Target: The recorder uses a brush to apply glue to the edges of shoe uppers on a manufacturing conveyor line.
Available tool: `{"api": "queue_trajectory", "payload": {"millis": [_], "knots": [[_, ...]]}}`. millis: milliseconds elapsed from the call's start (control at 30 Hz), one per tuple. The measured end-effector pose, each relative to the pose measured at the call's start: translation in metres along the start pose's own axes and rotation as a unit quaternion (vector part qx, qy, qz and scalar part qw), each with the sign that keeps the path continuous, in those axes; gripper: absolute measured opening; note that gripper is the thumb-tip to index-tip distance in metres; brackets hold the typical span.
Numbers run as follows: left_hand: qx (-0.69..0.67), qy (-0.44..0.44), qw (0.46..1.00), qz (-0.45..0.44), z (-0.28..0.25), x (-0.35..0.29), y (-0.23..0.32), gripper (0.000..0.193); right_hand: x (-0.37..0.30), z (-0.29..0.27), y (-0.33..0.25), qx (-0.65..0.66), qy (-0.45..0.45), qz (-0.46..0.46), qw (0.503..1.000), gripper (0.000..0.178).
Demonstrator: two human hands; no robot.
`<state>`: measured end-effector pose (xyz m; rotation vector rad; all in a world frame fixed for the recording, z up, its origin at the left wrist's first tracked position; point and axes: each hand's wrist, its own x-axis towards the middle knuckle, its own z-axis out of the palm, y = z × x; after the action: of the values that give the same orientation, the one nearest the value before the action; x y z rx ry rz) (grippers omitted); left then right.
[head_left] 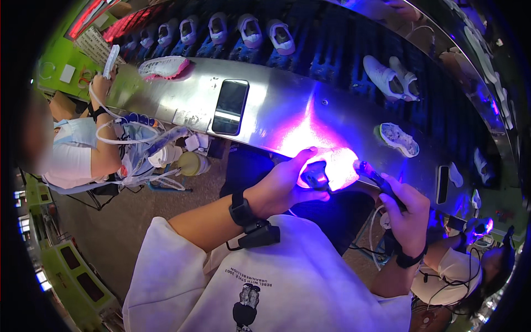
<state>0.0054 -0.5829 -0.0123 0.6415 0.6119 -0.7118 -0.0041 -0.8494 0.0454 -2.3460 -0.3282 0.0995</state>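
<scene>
Shiny metal worktop (202,88) crosses the view that reaches me, and I begin from its near edge. Close to this edge, the left hand (279,188) holds a pale shoe (344,169), closed around the end with the dark opening; the toe seems to point to the right. The right hand (406,213) is curled around a dark, slim lamp (378,178), its tip close to the toe; whether they touch, I cannot tell, because the violet glare washes out the surface. I judge the shoe to be light, soft in the upper and stiffer at the sole, so a strong squeeze could dent it. I would take hold at the heel and collar, and leave the lit part free, since it may be slippery if some coating is there. Farther on the worktop lie a sole-like piece (398,139) and a flat black device (231,105), both apart from the hands. Beyond, a dark ribbed conveyor (326,61) carries a row of pale shoes (218,37).
</scene>
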Motion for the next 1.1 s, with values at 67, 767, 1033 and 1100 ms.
{"api": "queue_trajectory", "payload": {"millis": [67, 767, 1033, 1100], "knots": [[-0.017, -0.014, 0.999, -0.033, -0.008, -0.002, 0.005, 0.048, 0.003, 0.002, -0.004, -0.008, -0.014, 0.010, 1.000, 0.042], [-0.314, -0.227, 0.861, -0.329, -0.029, 0.019, -0.012, 0.073, -0.011, 0.040, 0.033, 0.030, 0.047, -0.014, 0.998, 0.044], [0.064, -0.130, 0.989, -0.020, 0.019, 0.014, -0.015, 0.059, -0.049, 0.052, 0.078, 0.107, 0.098, 0.023, 0.989, 0.040], [0.132, -0.127, 0.979, 0.093, -0.021, 0.049, -0.024, 0.049, -0.040, 0.037, 0.072, 0.077, 0.096, 0.049, 0.991, 0.040]]}}
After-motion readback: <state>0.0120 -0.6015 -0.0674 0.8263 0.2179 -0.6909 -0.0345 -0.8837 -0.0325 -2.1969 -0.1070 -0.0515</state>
